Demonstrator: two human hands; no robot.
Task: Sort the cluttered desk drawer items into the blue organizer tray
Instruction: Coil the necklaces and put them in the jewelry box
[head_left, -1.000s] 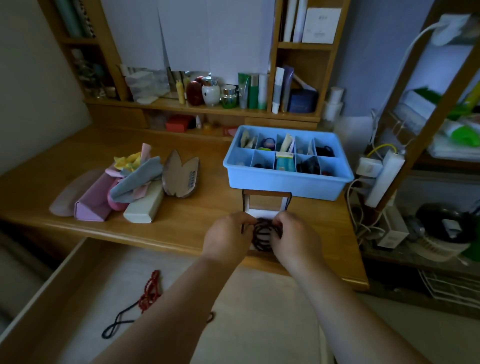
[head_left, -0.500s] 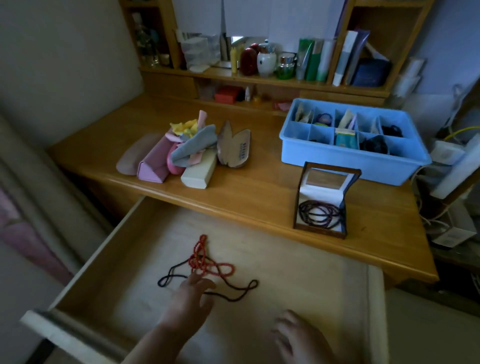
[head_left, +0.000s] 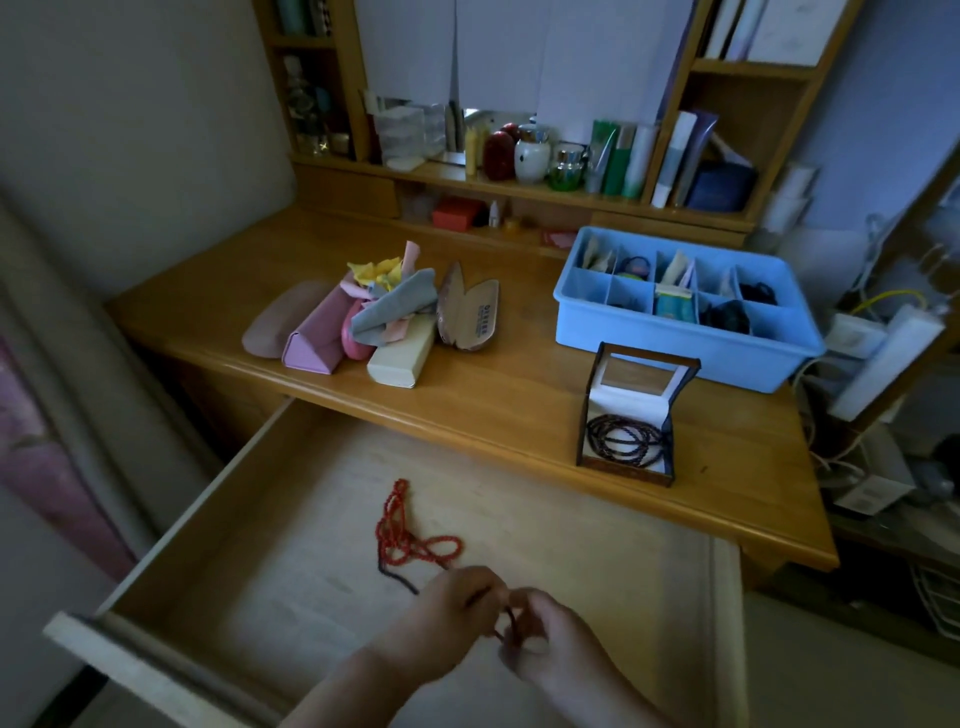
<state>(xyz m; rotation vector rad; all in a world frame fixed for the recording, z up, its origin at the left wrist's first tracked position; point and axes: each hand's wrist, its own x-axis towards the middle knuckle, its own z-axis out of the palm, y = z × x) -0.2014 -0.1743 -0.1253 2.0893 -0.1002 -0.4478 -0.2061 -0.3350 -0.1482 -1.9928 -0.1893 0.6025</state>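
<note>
A red bead necklace (head_left: 402, 535) with a dark cord lies in the open wooden drawer (head_left: 291, 525). My left hand (head_left: 447, 618) and my right hand (head_left: 540, 634) meet low in the drawer, and both pinch the dark cord end of that necklace. The blue organizer tray (head_left: 675, 348) stands on the desk at the back right, its compartments holding small items. In front of it sits an open brown jewellery box (head_left: 631, 415) with a coiled dark bead strand inside.
A pile of glasses cases and cleaning cloths (head_left: 374, 317) lies on the desk's left half. Bottles and jars line the shelf (head_left: 545, 161) behind. A power strip and cables (head_left: 883, 353) sit right of the tray. The drawer's front edge (head_left: 156, 670) is close to me.
Both hands left the jewellery box, dropped into the drawer and took hold of the necklace's dark cord, drawing it toward me. My view swung left and down.
</note>
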